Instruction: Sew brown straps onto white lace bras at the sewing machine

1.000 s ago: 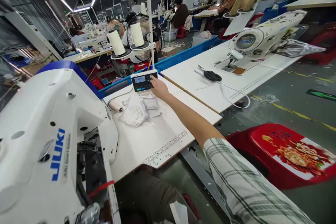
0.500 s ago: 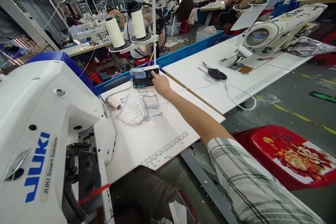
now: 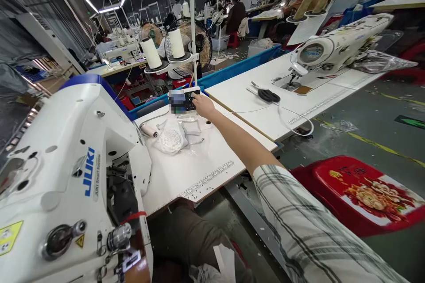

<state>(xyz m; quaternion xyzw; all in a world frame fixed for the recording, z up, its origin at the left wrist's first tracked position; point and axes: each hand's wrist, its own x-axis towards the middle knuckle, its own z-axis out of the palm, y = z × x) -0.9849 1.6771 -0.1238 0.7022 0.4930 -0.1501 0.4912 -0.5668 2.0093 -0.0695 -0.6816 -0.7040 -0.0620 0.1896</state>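
Observation:
My right hand [image 3: 203, 105] reaches out to the control panel [image 3: 182, 101] at the back of the white table [image 3: 199, 172]. Its index finger is stretched onto the panel's buttons, the other fingers are loosely bent, and it holds nothing. My left hand is out of view. Nearer than the panel lie a clear bag with white cord [image 3: 171, 138], a pale thread spool [image 3: 149, 130] on its side and a small plastic packet [image 3: 192, 127]. The large white JUKI machine [image 3: 73, 124] fills the left side.
On the right, a second table [image 3: 239, 90] bears another sewing machine [image 3: 335, 48] and black-handled scissors [image 3: 268, 95] beside a white cable. A red stool [image 3: 332, 177] stands at the lower right. Two thread cones [image 3: 175, 44] rise behind the panel. Other people sit farther back.
The view has shifted, so more of the left machine's front, with its knobs, now shows. My right hand stays at the panel, its finger still on the buttons.

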